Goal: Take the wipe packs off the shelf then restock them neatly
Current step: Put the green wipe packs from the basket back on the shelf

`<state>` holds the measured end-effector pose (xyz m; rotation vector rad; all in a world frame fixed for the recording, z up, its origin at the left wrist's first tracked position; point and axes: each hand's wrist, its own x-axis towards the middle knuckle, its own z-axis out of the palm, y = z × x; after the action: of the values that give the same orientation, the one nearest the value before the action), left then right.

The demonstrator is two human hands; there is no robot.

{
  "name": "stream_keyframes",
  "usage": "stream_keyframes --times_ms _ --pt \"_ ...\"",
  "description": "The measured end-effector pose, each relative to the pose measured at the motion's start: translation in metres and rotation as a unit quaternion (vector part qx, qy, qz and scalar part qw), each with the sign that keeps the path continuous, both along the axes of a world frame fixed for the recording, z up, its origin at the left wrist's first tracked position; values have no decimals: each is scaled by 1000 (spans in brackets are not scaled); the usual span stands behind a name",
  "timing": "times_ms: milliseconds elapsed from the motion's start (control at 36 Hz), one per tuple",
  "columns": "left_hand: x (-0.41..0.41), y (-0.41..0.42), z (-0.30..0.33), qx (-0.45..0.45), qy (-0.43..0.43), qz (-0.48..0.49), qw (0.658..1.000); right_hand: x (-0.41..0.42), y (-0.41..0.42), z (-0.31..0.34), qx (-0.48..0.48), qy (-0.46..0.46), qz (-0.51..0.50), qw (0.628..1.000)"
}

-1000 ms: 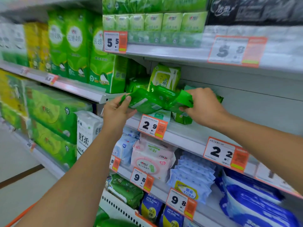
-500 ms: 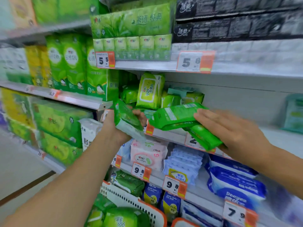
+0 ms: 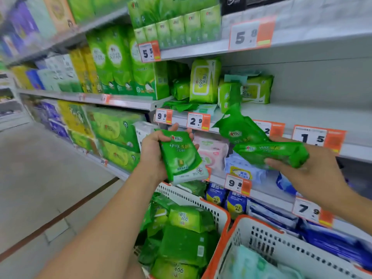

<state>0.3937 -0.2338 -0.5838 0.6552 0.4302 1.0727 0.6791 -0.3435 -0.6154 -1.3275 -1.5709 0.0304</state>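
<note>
left hand (image 3: 153,156) grips one green wipe pack (image 3: 182,158); right hand (image 3: 314,174) holds two green packs (image 3: 261,146) above the basket (image 3: 219,213).

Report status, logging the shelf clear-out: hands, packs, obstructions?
Left hand grips one green pack. Right hand holds two packs. Both over baskets. Path clear.

A dark green wipe pack (image 3: 182,158) stands near upright, face toward the camera, held off the shelf (image 3: 314,115). Two more green packs (image 3: 259,146) are held to its right, one tilted above the other. Lime-green packs (image 3: 204,81) stand upright on the shelf, and others lie piled in the basket (image 3: 201,200).
</note>
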Motion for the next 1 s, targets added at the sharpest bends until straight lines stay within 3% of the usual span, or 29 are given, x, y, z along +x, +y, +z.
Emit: stream_keyframes --times_ms 111,222,417,556,722,833,889,945,1000 --pt "0 -4 11 15 77 -18 997 10 -2 1 -120 149 62 980" --pt "2 -3 19 25 147 -16 989 22 -3 -4 -225 257 176 923" --pt "1 -4 -8 102 316 -12 943 25 -10 -20 -372 285 276 840" --pt "14 -24 -13 167 432 -89 882 14 -5 -18 -419 281 271 820" --pt "27 -33 -14 141 470 -103 865 15 13 -18 -452 275 274 803" --pt "26 -23 -15 111 463 -63 877 12 18 -20 -425 270 273 820" --pt "23 -14 -14 106 458 -27 882 12 21 -21 -360 239 260 864" --pt "18 -5 -14 88 458 21 885 13 25 -22 -245 100 244 933" --pt "8 5 -18 72 466 59 880 16 27 -28 -93 -125 219 963"
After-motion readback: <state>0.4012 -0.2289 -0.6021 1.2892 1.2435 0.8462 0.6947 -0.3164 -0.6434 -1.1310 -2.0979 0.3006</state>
